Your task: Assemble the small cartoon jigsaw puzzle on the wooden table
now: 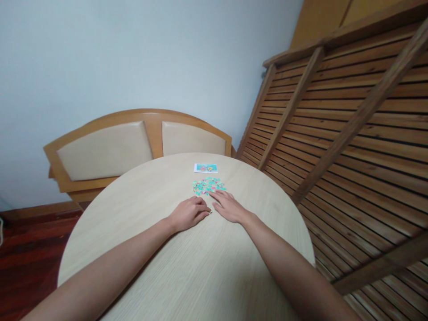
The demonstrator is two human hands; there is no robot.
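Many small jigsaw puzzle pieces point(209, 184), mostly teal with some pink and yellow, lie in a loose patch on the round table point(150, 191). My right hand point(228, 206) rests palm down at the near edge of the patch, its fingers stretched out and touching the pieces. Just in front of it, my left hand point(190, 213) is closed, thumb and fingers pinching a small puzzle piece point(210, 212) close to the tabletop. Beyond the pieces lies a picture card point(206, 168) with a teal cartoon scene.
A wooden headboard point(152, 117) with cream padded panels stands behind the table against a pale wall. To the right leans a large slatted wooden frame point(334, 129), close to the table's edge. Dark red floorboards point(30, 263) show at the lower left.
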